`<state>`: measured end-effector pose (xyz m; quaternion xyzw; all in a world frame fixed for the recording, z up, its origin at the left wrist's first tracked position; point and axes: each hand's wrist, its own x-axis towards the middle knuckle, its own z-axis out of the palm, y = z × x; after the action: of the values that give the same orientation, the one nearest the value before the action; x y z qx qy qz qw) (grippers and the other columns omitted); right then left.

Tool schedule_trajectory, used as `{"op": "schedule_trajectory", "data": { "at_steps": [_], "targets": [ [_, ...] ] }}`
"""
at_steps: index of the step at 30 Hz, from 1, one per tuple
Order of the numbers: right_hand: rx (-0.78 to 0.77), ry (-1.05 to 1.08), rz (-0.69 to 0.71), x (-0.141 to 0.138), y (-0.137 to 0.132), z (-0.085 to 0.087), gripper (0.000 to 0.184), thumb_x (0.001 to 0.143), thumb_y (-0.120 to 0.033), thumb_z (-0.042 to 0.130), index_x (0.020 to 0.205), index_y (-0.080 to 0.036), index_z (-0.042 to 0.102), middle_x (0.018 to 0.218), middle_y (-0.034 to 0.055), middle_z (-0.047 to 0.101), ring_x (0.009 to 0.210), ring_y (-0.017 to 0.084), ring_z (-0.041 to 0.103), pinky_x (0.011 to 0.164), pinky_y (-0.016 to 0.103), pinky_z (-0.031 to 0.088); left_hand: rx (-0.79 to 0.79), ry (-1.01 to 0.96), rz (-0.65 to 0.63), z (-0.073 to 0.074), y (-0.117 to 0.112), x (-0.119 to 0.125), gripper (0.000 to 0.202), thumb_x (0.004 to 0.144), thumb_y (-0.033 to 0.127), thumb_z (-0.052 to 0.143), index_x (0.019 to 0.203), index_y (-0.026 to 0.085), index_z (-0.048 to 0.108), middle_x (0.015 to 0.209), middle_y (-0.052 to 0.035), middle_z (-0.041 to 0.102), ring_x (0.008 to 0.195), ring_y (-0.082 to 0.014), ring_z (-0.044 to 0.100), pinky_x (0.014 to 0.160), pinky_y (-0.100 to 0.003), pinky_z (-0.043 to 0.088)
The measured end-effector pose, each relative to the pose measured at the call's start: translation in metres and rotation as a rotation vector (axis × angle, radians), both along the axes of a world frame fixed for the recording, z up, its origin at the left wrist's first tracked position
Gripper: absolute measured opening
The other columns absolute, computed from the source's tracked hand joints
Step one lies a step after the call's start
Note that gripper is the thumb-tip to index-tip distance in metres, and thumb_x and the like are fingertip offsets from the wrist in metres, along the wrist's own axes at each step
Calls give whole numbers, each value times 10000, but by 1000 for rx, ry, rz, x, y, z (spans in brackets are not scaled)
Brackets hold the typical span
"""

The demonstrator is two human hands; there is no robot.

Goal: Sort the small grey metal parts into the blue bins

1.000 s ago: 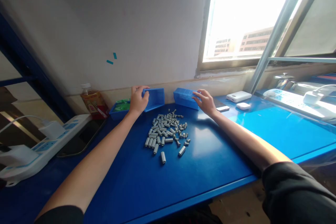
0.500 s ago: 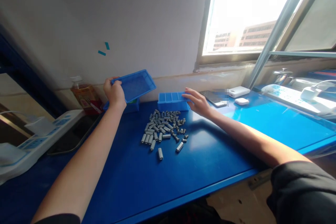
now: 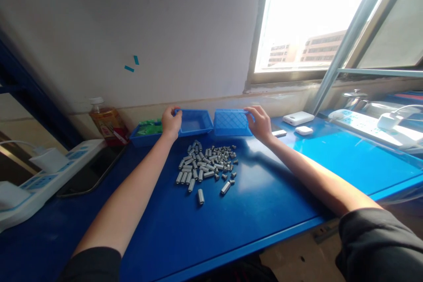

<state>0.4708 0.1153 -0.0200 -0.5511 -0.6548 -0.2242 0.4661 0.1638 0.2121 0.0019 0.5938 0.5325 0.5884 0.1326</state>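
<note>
My left hand [image 3: 171, 122] grips the left edge of an empty blue plastic tray [image 3: 195, 122] near the wall. Closed on the right end of a second blue plastic box [image 3: 232, 123] is my right hand [image 3: 259, 122]; a face with a crisscross pattern is turned to me, and its inside is hidden. The two containers are side by side with a narrow gap. In front of them lies a loose pile of metal hex standoffs [image 3: 201, 196] and short screws [image 3: 233, 175], touched by neither hand.
Left of my left hand, a blue bin [image 3: 144, 140] holds green packets [image 3: 149, 128]. A bottle [image 3: 107, 121], a dark phone-like slab [image 3: 89, 176] and a power strip [image 3: 53, 176] are at the left. White devices [image 3: 298, 118] lie at the right, below the window.
My left hand has brought the empty tray right and down, uncovering the green packets. My right hand has tipped the divided box, so its compartments no longer show.
</note>
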Motion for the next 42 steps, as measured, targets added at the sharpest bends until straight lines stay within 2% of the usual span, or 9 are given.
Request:
{"op": "schedule_trajectory", "data": {
  "at_steps": [6,11,15,19,21,28,33,38,42],
  "targets": [
    [-394,480,-209,11,47,12,348,825,-374,549,1075,-150,642,1042,129,641,966,249,603,867,351,455,-24,214,-22,-3,6,-6,249,773,174,502,969,176,655,898,-83,665,931,-244,619,893,-378,458],
    [-566,567,-265,14,75,13,280,790,-348,578,932,-128,682,873,119,680,842,242,633,759,328,487,-33,405,-85,2,10,1,287,717,120,549,980,151,660,1079,-160,625,1091,-316,562,995,-451,396],
    [-552,527,-281,11,71,11,339,820,-386,527,998,-127,654,1013,156,642,968,278,588,828,387,470,87,594,-157,-2,-16,6,388,795,270,557,1161,145,591,1281,-175,500,1250,-326,435,1088,-443,297],
    [-446,262,-243,-3,47,2,410,805,-481,552,1055,-165,628,1163,174,560,1150,353,450,923,503,389,44,904,-537,-10,-40,7,425,858,273,469,1278,223,511,1141,-98,604,1096,-262,561,964,-377,433],
    [-473,63,-188,-15,38,-5,428,827,-533,514,1019,-175,647,1098,160,586,1131,344,458,926,491,382,-4,974,-578,-12,-40,6,426,854,189,425,1259,248,540,1091,-88,632,1040,-260,591,921,-371,454],
    [-602,-105,-112,-46,43,-14,436,847,-545,496,1040,-192,664,1043,121,632,1126,302,490,1063,542,204,-34,960,-505,-15,-21,6,547,763,44,391,1236,254,568,1096,-75,640,995,-235,603,899,-345,465],
    [-611,-104,-96,-46,42,-13,483,848,-572,479,1104,-191,630,1139,131,604,1236,319,416,1088,549,171,60,853,-441,-6,-26,-3,345,877,289,435,1170,241,611,1127,-90,589,1106,-258,548,997,-386,414],
    [-567,-78,-79,-45,34,-14,574,825,-579,510,1239,-182,539,1261,148,539,1376,359,217,1101,586,122,75,658,-118,19,-5,-58,403,860,430,447,1120,176,621,1102,-132,619,1073,-264,568,997,-399,407],
    [-510,-90,-66,-51,29,-13,575,823,-566,516,1265,-199,513,1292,134,513,1407,369,114,1092,632,54,-440,801,7,32,21,-109,706,769,700,437,1182,151,601,1218,-187,605,1160,-369,540,977,-472,407]
  ]
}}
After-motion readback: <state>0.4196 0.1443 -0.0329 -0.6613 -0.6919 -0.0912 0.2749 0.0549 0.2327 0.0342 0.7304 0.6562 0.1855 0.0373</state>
